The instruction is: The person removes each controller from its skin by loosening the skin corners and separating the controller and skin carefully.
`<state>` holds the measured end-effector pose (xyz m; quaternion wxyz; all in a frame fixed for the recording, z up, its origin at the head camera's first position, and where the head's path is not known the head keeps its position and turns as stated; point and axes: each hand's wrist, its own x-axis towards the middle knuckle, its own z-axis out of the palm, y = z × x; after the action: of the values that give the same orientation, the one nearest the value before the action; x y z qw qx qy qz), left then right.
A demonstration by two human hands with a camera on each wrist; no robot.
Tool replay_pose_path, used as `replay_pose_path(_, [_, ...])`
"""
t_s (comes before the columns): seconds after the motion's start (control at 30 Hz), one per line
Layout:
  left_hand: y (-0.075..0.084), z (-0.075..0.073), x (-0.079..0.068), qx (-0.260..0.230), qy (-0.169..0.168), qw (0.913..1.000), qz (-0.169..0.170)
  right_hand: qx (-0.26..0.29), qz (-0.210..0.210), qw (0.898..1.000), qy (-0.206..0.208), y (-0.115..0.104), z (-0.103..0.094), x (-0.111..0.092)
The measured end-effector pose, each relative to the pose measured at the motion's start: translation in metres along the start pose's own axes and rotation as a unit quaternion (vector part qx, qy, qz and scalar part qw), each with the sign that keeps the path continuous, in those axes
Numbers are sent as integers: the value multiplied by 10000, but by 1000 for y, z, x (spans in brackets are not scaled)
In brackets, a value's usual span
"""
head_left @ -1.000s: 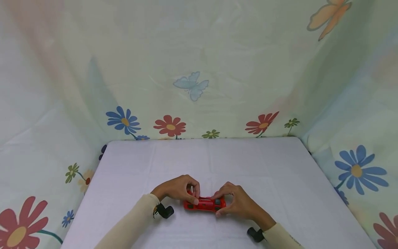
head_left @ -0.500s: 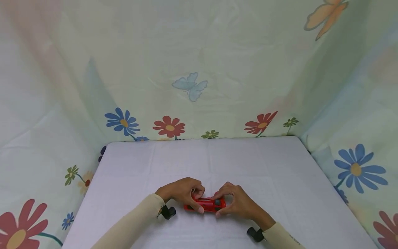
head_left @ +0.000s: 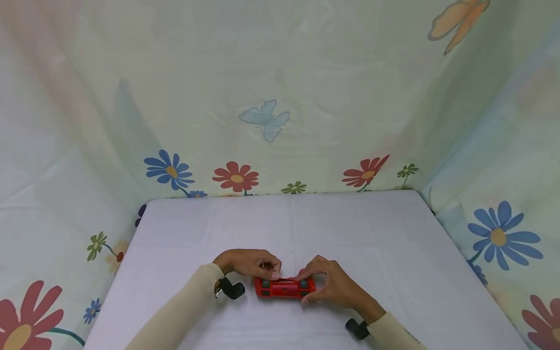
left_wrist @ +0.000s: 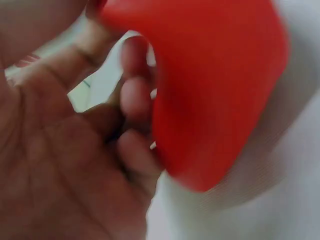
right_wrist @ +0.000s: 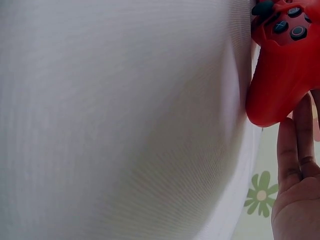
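Observation:
A red game controller (head_left: 285,288) stands on the white-covered table, its shoulder-button edge towards the head camera. At its left half, my left hand (head_left: 250,262) has thumb and fingertips bent together and pinches the far upper edge. The left wrist view shows one smooth red handle (left_wrist: 215,95), blurred, beside the curled fingers; the pinch itself is mostly out of that view. My right hand (head_left: 336,286) grips the right end, with the thumb at the near side and fingers at the far side. In the right wrist view, face buttons (right_wrist: 290,25) show above a red handle.
A white cloth covers the table (head_left: 350,228). Behind and beside it hangs a pale curtain (head_left: 280,73) printed with flowers and butterflies. Small black cameras (head_left: 232,288) sit on both wrists, close to the tabletop.
My left thumb has come off the controller's near side and the hand has drawn back to its far edge, uncovering the left shoulder buttons. My right hand keeps its grip.

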<state>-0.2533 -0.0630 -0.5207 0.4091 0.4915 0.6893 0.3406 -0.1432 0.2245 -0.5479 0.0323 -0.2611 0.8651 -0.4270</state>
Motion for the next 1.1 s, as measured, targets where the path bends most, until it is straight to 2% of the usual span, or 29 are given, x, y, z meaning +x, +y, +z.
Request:
replay_pose_path(0.13, [4, -9, 0, -51, -398, 9991, -133, 8, 48, 10000, -50, 0, -1, 0])
replay_pose_path(0.27, [9, -10, 0, -75, -458, 9986, -250, 39, 60, 9999, -71, -3, 0, 1])
replay_pose_path(0.37, [5, -5, 0, -188, -266, 9994, -107, 106, -20, 9999, -57, -3, 0, 1])
replay_pose_path(0.47, [-3, 3, 0, -443, 110, 9988, 190, 85, -66, 9999, -49, -3, 0, 0])
replay_pose_path(0.63, [-12, 18, -3, -1077, 783, 9905, 342, 19, -71, 9999, -76, -2, -2, -1])
replay_pose_path(0.7, [-13, 22, -4, -1324, 894, 9866, 339, 4, -41, 9999, -106, -2, -3, -1])
replay_pose_path(0.77, [-13, 23, -6, -1394, 834, 9861, 338, 7, -19, 9999, -136, -3, -3, -2])
replay_pose_path(0.83, [-11, 22, -8, -1242, 692, 9894, 280, 31, 2, 9999, -164, -3, -2, -2])
replay_pose_path(0.97, [0, 14, -11, -555, 451, 9974, 82, 83, -42, 9997, -222, -4, 0, -1])
replay_pose_path(1.1, [10, 9, -12, -105, 391, 9987, -298, 35, -76, 9997, -246, -7, 0, 0])
